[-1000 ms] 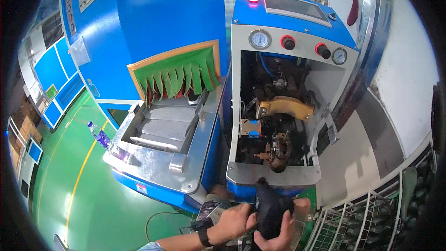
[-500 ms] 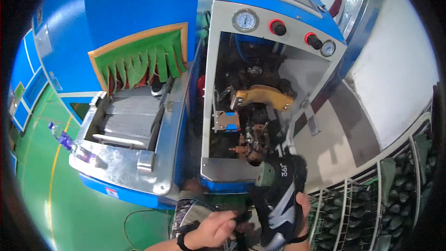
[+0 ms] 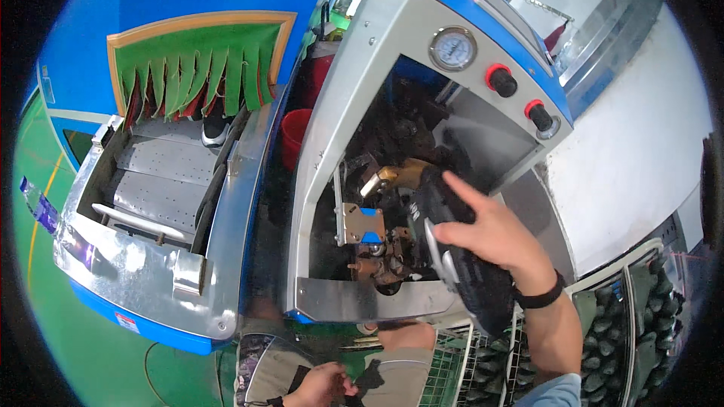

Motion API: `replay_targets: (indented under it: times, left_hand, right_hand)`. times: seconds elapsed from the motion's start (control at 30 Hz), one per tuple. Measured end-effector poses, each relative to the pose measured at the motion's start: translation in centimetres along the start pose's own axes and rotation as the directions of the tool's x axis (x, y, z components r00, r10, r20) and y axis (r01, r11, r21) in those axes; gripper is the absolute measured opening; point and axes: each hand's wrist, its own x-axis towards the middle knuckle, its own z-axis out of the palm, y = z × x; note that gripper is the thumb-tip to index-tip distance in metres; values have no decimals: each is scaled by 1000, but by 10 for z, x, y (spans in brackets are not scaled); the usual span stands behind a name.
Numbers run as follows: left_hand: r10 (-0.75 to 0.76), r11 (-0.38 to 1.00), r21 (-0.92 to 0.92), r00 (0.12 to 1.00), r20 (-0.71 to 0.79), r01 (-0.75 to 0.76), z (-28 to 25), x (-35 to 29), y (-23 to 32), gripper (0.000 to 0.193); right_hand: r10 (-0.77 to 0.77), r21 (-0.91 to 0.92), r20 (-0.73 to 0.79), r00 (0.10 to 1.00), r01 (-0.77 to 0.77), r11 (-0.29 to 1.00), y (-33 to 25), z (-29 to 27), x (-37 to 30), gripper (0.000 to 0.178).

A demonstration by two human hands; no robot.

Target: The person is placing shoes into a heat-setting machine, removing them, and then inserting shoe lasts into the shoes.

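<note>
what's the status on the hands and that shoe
Right hand gripping black shoe inside the machine opening. Left hand low, empty. Brass fixture beside the shoe.

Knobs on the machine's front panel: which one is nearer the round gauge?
The upper-left red-collared knob, right beside the gauge; the other knob sits lower right.

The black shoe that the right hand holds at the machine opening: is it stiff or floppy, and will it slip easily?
The black shoe probably stays fairly stiff: it keeps its long shape though the right hand holds only its upper side. It seems light for its size, since one hand carries it. Slipping looks unlikely, because the fingers spread widely over it.
</note>
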Motion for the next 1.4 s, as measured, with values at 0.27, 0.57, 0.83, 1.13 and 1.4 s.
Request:
replay_targets:
  times: [0.27,0.57,0.83,1.13,1.4]
  left_hand:
    - [-135,807,-572,989,64,147,-65,33,-46,26]
    - [-22,996,-90,985,-174,7,-15,20,14,18]
    - [145,860,471,979,143,-197,34,-11,21,28]
    - [139,963,123,835,532,-239,74,-76,31,78]
    - [-23,826,563,995,99,-37,60,-76,44,62]
  right_hand:
    - [-73,-100,-114,991,61,993,31,32,24,90]
    - [-146,-105,-342,928,117,988,27,53,8,86]
    - [-251,-243,-540,804,136,960,17,65,-51,90]
    - [-628,-651,-407,663,271,709,99,143,-247,97]
    - [13,784,-119,993,86,615,55,125,-217,90]
